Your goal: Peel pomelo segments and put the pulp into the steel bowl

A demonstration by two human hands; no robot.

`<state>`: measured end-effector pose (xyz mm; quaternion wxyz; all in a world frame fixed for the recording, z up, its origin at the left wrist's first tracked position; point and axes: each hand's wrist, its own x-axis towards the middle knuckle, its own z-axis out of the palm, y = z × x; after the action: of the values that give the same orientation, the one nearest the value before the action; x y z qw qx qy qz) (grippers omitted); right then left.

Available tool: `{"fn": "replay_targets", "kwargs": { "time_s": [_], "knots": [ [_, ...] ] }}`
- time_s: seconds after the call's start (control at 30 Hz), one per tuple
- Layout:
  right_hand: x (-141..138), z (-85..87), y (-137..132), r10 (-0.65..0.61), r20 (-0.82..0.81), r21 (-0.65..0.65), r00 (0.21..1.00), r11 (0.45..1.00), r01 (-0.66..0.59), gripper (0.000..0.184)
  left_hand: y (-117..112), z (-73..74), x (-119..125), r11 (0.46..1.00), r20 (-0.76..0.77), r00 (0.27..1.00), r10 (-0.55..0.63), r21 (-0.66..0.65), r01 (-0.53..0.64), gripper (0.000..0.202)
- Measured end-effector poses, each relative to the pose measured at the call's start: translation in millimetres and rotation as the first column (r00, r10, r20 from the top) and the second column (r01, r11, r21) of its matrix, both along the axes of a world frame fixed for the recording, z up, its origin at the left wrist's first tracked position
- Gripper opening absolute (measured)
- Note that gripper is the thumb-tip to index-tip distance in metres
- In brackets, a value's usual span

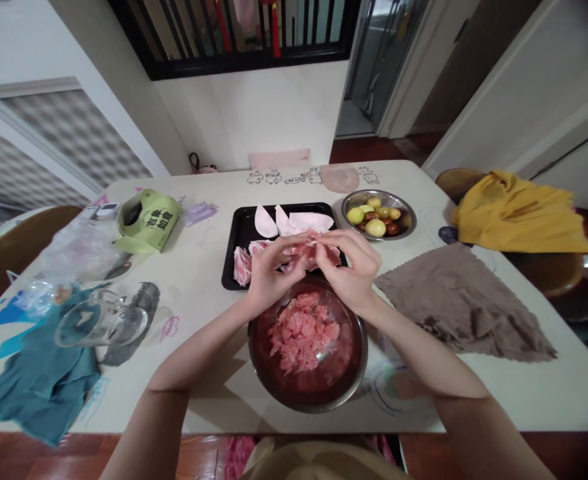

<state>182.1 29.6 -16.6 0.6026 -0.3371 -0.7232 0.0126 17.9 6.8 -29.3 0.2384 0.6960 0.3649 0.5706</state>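
Observation:
Both of my hands are raised over the near edge of a black tray (231,257), fingertips close together. Between them is a pink pomelo segment (301,252), partly covered by the fingers. My left hand (277,267) pinches it from the left, and my right hand (349,267) grips it from the right. Just below my hands, a metal bowl (344,393) holds a heap of loose red pomelo pulp (304,330). White pieces of thick rind (311,222) lie along the tray's far side. Another pomelo segment (243,265) with whitish membrane rests at its left end.
A steel bowl of small fruit (375,228) stands behind my right hand. To the right lies a brown cloth (469,300); yellow fabric (519,213) drapes a chair. On the left are a glass pitcher (101,320), a teal cloth (49,373) and a green package (151,223).

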Motion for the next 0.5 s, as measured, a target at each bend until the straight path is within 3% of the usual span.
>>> {"fn": "replay_targets", "kwargs": {
  "time_s": [0.17,0.37,0.5],
  "knots": [
    [-1.1,-6.1,0.0,0.002,0.095,0.062,0.996,0.998,-0.008,0.019,1.6,-0.2,0.0,0.992,0.144,0.989,-0.006,-0.122,0.023,0.032],
    [-1.0,-6.1,0.2,0.001,0.091,0.115,0.996,0.993,-0.011,0.022,1.5,0.9,-4.9,0.996,0.118,0.991,0.061,-0.065,-0.054,0.021],
    [1.7,-9.6,-1.9,0.019,0.14,0.163,0.99,0.986,-0.042,0.029,2.8,-0.3,-3.5,0.997,0.145,0.989,0.028,-0.08,-0.016,0.035]
  ]
}}
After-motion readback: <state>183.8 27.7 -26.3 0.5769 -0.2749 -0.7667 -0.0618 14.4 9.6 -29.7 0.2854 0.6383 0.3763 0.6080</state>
